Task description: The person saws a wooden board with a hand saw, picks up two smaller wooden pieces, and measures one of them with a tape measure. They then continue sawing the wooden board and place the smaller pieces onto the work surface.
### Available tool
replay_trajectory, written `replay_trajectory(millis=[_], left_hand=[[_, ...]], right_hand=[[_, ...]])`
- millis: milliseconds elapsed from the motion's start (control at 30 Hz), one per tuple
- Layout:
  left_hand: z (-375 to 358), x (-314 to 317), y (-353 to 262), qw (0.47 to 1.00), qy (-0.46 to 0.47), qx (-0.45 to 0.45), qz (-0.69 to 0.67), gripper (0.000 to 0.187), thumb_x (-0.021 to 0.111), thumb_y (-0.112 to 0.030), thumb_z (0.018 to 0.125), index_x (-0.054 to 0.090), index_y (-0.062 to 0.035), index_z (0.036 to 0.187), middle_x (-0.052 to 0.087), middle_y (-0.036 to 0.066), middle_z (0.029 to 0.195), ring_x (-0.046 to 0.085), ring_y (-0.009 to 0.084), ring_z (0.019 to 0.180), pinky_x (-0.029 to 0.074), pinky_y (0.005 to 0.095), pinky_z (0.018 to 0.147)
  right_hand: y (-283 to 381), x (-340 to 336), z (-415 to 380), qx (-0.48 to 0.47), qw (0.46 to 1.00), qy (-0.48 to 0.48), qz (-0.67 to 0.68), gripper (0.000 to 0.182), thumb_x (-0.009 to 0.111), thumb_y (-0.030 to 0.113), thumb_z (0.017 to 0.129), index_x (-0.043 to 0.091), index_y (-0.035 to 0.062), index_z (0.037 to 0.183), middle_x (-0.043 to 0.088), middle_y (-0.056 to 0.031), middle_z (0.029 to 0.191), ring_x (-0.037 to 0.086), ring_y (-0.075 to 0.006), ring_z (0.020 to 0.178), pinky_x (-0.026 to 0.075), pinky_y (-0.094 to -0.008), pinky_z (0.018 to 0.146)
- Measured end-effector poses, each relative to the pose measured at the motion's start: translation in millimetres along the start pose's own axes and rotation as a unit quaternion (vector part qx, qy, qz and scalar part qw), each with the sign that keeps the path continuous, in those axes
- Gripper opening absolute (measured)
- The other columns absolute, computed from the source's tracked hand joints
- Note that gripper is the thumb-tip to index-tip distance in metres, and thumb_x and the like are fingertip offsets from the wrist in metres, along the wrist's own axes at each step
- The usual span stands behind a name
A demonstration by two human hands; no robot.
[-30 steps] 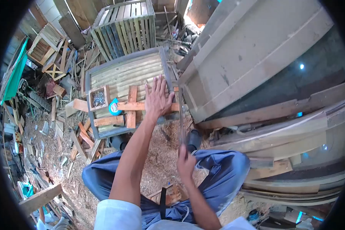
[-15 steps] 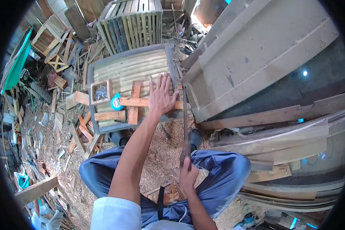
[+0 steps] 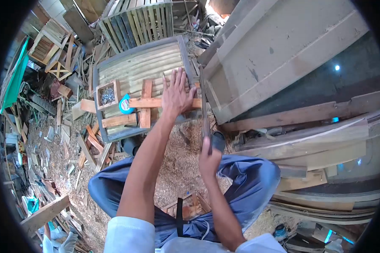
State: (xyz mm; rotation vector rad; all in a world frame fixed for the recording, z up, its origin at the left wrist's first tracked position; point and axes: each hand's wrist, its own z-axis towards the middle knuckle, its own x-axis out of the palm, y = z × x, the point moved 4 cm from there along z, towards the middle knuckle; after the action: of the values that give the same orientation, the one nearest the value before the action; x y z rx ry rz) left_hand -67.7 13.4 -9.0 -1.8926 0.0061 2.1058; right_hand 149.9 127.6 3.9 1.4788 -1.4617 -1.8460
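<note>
Slats (image 3: 141, 63) leave room beyond the left hand (image 3: 177, 97), while tape measure (image 3: 125, 104) and box (image 3: 117, 89) obstruct leftward.

fastener box (image 3: 108, 93): on slatted panel (image 3: 135, 65), left edge
tape measure (image 3: 125, 104): just right of fastener box
long strip (image 3: 153, 103): across short strip (image 3: 145, 119), right of tape measure
saw (image 3: 204, 105): at long strip's right end
slatted crate (image 3: 141, 27): behind slatted panel

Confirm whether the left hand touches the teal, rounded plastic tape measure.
Apart. The head view shows a stretch of flat, orange-brown wooden strip between the left hand and the tape measure.
</note>
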Motion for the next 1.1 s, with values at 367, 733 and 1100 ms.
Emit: replay_trajectory(millis=[367,733,1100], left_hand=[[-3,-1,-1,1.000,0.001,-0.004,-0.029,0.069,0.038,-0.049,0.097,0.028,-0.0048,0.149,0.021,0.010,0.159,0.015,0.0283,0.148,0.011,0.0511,0.120],[-2,-1,-1,0.999,-0.010,-0.001,-0.032,0.067,0.035,-0.046,0.098,0.027,-0.0041,0.150,0.022,0.010,0.159,0.018,0.0270,0.147,0.012,0.0521,0.119],[-8,4,1,1.000,-0.002,0.003,-0.021,0.066,0.035,-0.046,0.098,0.028,-0.0046,0.150,0.019,0.008,0.160,0.016,0.0263,0.148,0.010,0.0529,0.119]], right_hand=[[-14,5,24,0.073,0.994,0.020,0.076,0.058,0.050,0.038,0.100,0.054,-0.0064,0.062,0.047,-0.0093,0.048,0.049,-0.0175,0.047,0.038,-0.0383,0.048],[6,-2,10,0.068,0.997,0.034,-0.015,0.059,0.049,0.040,0.100,0.049,-0.0063,0.063,0.043,-0.0067,0.050,0.043,-0.0129,0.050,0.032,-0.0380,0.047],[-25,-4,-25,0.084,0.993,0.004,0.080,0.054,0.052,0.038,0.099,0.054,-0.0061,0.068,0.046,-0.0049,0.052,0.042,-0.0123,0.050,0.036,-0.0348,0.047]])
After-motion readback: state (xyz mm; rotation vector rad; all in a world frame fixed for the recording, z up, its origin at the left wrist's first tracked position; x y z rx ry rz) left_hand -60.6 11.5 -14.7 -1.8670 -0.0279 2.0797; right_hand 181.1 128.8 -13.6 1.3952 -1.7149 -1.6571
